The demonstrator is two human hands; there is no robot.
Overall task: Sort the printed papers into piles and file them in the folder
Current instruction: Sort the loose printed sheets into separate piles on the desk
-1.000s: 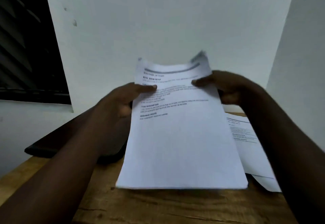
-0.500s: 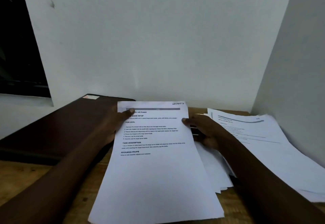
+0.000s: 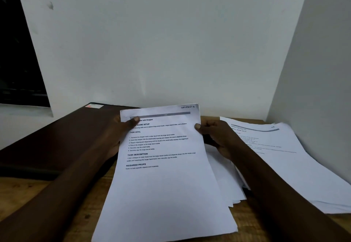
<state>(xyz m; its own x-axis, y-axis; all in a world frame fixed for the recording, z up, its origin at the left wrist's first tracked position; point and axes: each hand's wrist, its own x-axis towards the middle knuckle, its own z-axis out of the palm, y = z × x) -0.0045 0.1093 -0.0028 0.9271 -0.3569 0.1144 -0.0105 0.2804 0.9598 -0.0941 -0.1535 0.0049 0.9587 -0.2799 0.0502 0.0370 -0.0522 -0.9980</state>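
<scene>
I hold a stack of printed white papers (image 3: 163, 184) in front of me over the wooden table (image 3: 22, 198). The top sheet is marked "SECTION-3" by hand at its upper right corner. My left hand (image 3: 117, 137) grips the stack's upper left edge with the thumb on top. My right hand (image 3: 216, 137) pinches the upper right edge, thumb on the sheet. A dark brown folder (image 3: 62, 137) lies shut on the table at the left. A second pile of printed papers (image 3: 284, 158) lies at the right, and more sheets (image 3: 226, 181) lie under my right arm.
A white wall rises right behind the table, and another wall closes off the right side next to the right-hand pile. A dark window is at the far left. Bare wood shows at the near left corner of the table.
The stack has come down from in front of the wall to lower over the table, and the view has tipped down. Both hands keep their hold on its upper edges.
</scene>
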